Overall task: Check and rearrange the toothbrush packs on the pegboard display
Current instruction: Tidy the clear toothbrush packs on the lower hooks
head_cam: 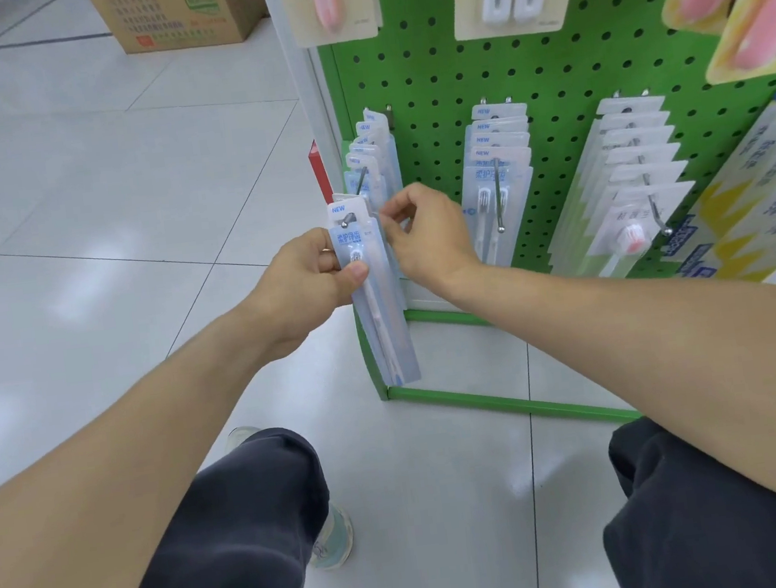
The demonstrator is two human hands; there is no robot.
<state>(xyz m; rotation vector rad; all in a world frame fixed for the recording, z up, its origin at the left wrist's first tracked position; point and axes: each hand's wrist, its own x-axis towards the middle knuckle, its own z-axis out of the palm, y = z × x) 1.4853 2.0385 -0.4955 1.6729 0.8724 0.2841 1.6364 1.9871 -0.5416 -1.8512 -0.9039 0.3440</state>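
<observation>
1. Head view: my left hand [300, 279] has its grip clamped on the front toothbrush pack [369, 291], thumb on its face, at the tip of the leftmost hook [360, 182]. If the thumb loosens, I think the pack drops to the floor.
2. My right hand [422, 232] pinches the edge of a pack just behind; a hard pull could tear a hang hole.
3. Further, the packs on the pegboard [543, 63] may slide off.

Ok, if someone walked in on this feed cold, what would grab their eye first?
Probably the two hands meeting at the left edge of the green pegboard: the left hand grips a clear toothbrush pack near its top, and the right hand pinches at the packs just behind it. Next, the rows of packs on hooks to the right, and the big pink brushes top right.
</observation>
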